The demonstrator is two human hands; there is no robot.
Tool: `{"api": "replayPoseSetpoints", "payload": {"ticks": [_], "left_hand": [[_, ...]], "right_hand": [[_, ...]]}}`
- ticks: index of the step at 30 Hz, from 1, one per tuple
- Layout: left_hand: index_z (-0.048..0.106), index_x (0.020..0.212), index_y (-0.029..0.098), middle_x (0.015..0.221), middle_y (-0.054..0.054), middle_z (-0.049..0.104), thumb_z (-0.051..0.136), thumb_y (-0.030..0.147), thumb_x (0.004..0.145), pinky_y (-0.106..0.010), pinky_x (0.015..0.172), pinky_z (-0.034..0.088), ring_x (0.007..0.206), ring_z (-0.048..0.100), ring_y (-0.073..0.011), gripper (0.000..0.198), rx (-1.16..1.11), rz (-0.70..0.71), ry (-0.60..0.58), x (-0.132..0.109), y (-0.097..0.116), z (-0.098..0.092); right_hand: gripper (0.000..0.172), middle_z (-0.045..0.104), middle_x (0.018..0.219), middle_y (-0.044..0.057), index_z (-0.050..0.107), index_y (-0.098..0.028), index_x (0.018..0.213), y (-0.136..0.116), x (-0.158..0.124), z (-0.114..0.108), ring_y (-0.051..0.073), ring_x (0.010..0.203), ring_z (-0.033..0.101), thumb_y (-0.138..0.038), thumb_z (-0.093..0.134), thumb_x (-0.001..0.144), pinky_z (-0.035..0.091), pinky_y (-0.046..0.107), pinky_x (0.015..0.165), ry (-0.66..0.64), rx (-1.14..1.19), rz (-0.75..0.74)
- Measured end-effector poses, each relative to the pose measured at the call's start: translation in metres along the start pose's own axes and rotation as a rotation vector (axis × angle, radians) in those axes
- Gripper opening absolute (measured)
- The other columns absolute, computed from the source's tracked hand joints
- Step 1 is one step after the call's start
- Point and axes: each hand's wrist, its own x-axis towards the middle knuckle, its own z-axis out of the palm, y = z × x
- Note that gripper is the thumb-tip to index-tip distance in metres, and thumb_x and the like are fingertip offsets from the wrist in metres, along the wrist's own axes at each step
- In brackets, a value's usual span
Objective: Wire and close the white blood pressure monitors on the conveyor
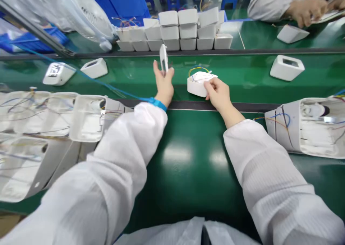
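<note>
My left hand (pixel 164 81), with a blue band at the wrist, holds a thin white part (pixel 164 58) upright between thumb and fingers above the green belt. To its right, my right hand (pixel 217 94) pinches the near right side of a small white housing (pixel 197 88). Yellow and blue wires stick up from that housing's open top. The two pieces are apart from each other.
Stacked white housings (pixel 169 32) stand beyond the belt. White units (pixel 94 68) lie on the belt at left, another (pixel 287 68) at right. Large wired shells (pixel 87 119) fill the left side; one (pixel 320 126) is at right. Another person's hands (pixel 307 12) work at top right.
</note>
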Motion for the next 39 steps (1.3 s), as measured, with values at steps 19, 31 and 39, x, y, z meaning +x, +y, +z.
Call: {"api": "replayPoseSetpoints", "payload": {"ticks": [19,31,39], "left_hand": [[0.069,0.111,0.017,0.120,-0.012,0.071,0.061,0.063,0.078,-0.044,0.092,0.056,0.093,0.071,-0.0256,0.057,-0.907,-0.507,-0.260,-0.216,0.118,-0.045],[0.068,0.120,0.010,0.110,-0.018,0.074,0.060,0.073,0.078,-0.044,0.095,0.053,0.103,0.069,-0.0322,0.076,-0.913,-0.632,-0.557,-0.238,0.127,-0.047],[0.068,0.116,0.012,0.106,-0.015,0.076,0.070,0.054,0.076,-0.049,0.094,0.054,0.107,0.070,-0.0368,0.058,-0.907,-0.592,-0.600,-0.239,0.125,-0.048]], "right_hand": [[0.023,0.076,0.097,0.006,0.077,-0.024,0.092,-0.045,-0.165,-0.094,0.024,0.090,0.070,-0.045,0.072,0.083,0.055,0.035,0.080,-0.358,0.038,0.172],[0.014,0.077,0.103,0.001,0.078,-0.033,0.099,-0.098,-0.205,-0.108,0.021,0.098,0.070,-0.033,0.067,0.093,0.056,0.034,0.088,-0.079,0.081,0.079],[0.030,0.072,0.079,0.003,0.064,-0.021,0.082,-0.135,-0.155,-0.073,0.016,0.071,0.069,-0.048,0.059,0.095,0.056,0.028,0.066,-0.609,0.234,0.311]]}}
